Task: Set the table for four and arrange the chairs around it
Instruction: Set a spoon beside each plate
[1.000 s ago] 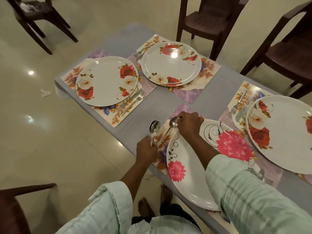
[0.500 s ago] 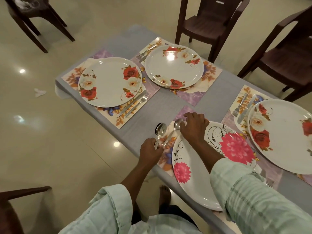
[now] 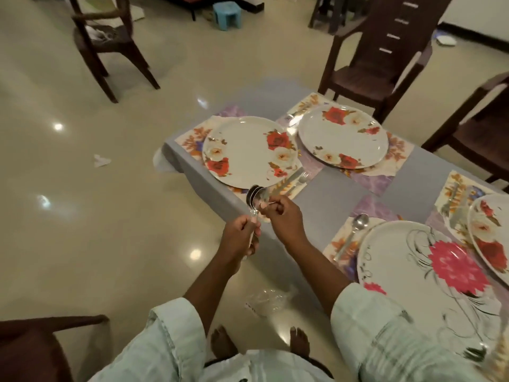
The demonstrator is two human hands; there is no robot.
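Observation:
My left hand (image 3: 242, 238) grips the handles of a bunch of steel spoons (image 3: 256, 198) held upright over the table's near-left edge. My right hand (image 3: 283, 216) pinches the top spoon of that bunch at its bowl. One spoon (image 3: 352, 232) lies on the floral placemat left of the pink-flower plate (image 3: 429, 274). Two rose plates (image 3: 248, 153) (image 3: 343, 136) sit on placemats at the far end, the nearer with a fork and knife (image 3: 294, 179) beside it. A further rose plate (image 3: 490, 238) is at the right edge.
The grey table (image 3: 330, 188) runs from centre to the right. Brown chairs stand at the far side (image 3: 377, 59), at the right (image 3: 479, 128), far left on the floor (image 3: 107, 42) and at the bottom left (image 3: 30, 348). A clear wrapper (image 3: 264, 299) lies on the floor.
My right hand let go of the spoon laid beside the pink-flower plate and came left to the bunch. Both hands lifted and shifted toward the far-left setting. The camera view swung left.

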